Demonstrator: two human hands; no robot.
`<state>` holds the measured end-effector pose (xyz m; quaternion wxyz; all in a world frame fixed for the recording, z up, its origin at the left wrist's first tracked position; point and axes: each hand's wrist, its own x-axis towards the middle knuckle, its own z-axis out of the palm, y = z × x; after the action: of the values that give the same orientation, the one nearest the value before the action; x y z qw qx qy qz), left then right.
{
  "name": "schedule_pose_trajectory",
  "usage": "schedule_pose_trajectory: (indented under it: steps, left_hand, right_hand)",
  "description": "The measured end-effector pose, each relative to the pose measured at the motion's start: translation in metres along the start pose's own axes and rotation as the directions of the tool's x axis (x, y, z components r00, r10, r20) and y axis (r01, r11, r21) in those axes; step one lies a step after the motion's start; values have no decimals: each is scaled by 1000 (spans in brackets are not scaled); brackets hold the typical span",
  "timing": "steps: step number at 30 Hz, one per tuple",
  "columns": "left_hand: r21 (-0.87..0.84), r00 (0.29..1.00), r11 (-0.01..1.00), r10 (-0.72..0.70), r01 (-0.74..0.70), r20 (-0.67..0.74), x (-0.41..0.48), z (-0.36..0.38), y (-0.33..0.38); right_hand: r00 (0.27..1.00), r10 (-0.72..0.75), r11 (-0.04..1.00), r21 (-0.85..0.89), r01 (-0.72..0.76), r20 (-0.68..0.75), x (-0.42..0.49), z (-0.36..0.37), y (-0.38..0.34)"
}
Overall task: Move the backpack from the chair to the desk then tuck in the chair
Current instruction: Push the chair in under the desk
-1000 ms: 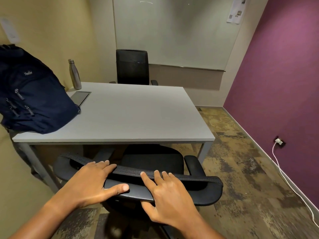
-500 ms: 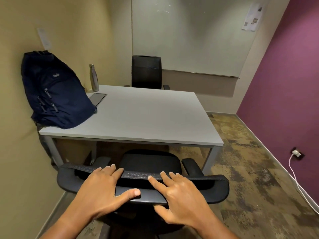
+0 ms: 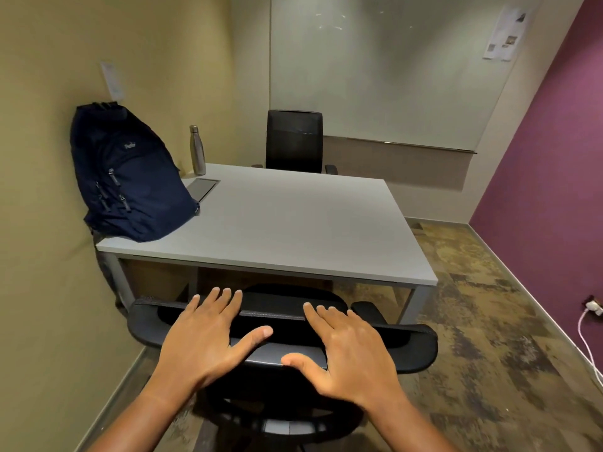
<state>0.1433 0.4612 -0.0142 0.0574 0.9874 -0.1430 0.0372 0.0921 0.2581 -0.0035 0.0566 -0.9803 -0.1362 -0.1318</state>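
Hands first: my left hand and my right hand both lay flat and unclenched on the top edge of the black padded office chair, fingers spread over the backrest rim and thumbs on its near side. I was pressing on it rather than gripping; neither hand was wrapped around anything.

From largest to smallest, I judged progress like this. On the pale grey rectangular tabletop the first half looked done: the navy blue fabric backpack stood on its near left corner, leaning against the yellow-beige wall, with its base just at the tabletop's edge and part of it seemingly hanging over the side. The chair carried nothing that I could see.

What remained was the tucking in. The chair's seat and the fronts of its armrests sat just under the tabletop's near edge, but the backrest stood well short of it, so I judged the push only partly made. The armrests looked low enough to pass beneath, though I could not be sure from this angle.

Smaller things played no part: a second black chair at the far side, a slim steel bottle near the wall, and a grey flush cable hatch beside the backpack.
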Motion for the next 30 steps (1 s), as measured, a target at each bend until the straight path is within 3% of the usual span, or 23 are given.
schedule_pose_trajectory:
  steps: [4,30]
  left_hand:
    - [-29,1000,1000,-2,1,-28,10,1,6]
    - [-46,998,999,22,-25,-55,177,11,-53]
  right_hand:
    - [998,34,999,-15,-35,-55,9,-2,11]
    - [977,206,971,112,-211,59,181,62,51]
